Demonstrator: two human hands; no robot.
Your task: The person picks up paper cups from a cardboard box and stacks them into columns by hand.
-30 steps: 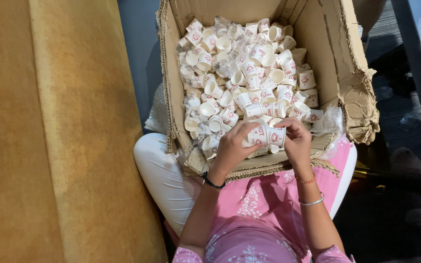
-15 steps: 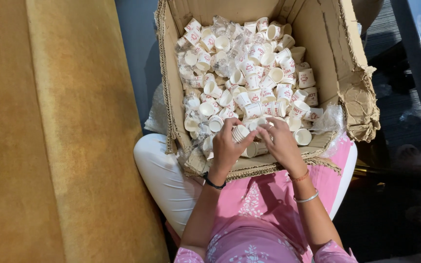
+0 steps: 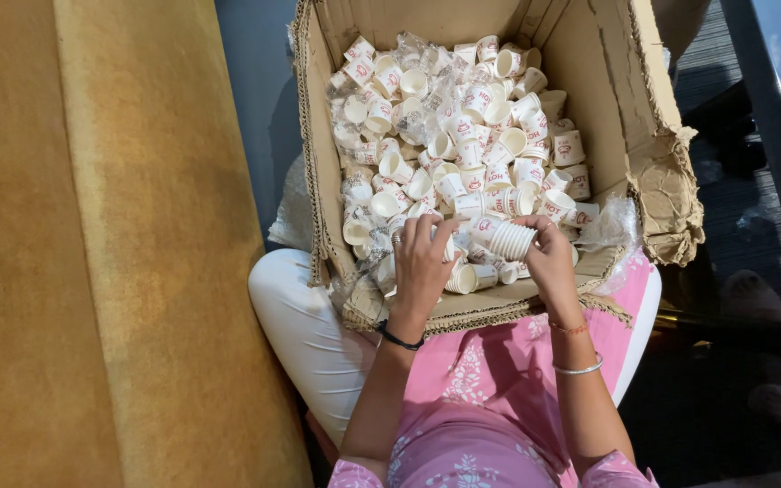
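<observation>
An open cardboard box (image 3: 616, 86) rests on my lap, filled with several small white paper cups (image 3: 463, 117) with red print. My right hand (image 3: 549, 262) holds a short stack of nested paper cups (image 3: 503, 237) lying sideways just above the pile at the box's near edge. My left hand (image 3: 419, 262) reaches into the cups beside that stack, fingers curled down among them; whether it grips one is hidden. A black band sits on my left wrist, and bangles on my right.
A mustard-yellow sofa cushion (image 3: 92, 244) fills the left side. Crumpled clear plastic (image 3: 621, 221) lines the box's right inner corner. The torn box flap (image 3: 671, 194) hangs at the right. A dark glossy floor (image 3: 743, 298) lies on the right.
My right hand has lifted a stack of nested cups sideways out of the pile. My left hand has shifted slightly left and dug into the cups.
</observation>
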